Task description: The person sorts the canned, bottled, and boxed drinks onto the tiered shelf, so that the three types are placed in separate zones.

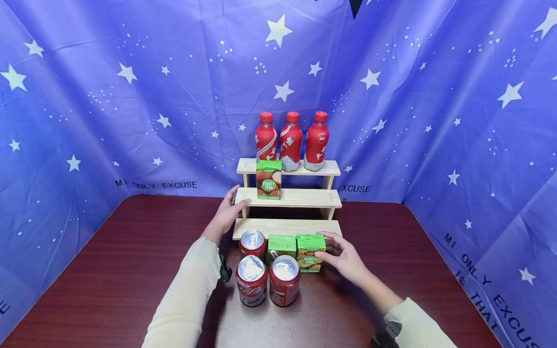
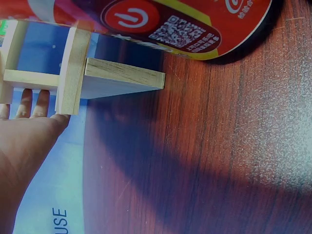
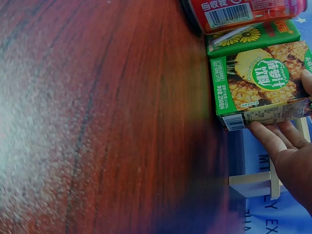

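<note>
My left hand [image 1: 226, 212] holds the left end of the middle board of a three-step wooden display rack [image 1: 304, 198], thumb at its front edge. In the left wrist view, its fingers reach behind the rack's side [image 2: 73, 68]. The right hand [image 1: 345, 258] pinches a pineapple juice box [image 1: 310, 258], thumb on the front and fingers along the side and back. That box stands upright in front of the lowest board, beside another green juice box [image 1: 282, 241]. A lychee-pictured juice box [image 1: 269, 181] is on the middle board's left part.
Three red bottles [image 1: 290, 145] stand in a row on the top board. In front of the rack are three red soda cans [image 1: 285, 287], close to the juice boxes. A blue star-printed cloth [image 1: 196, 96] hangs behind the dark red wooden table [image 1: 130, 251].
</note>
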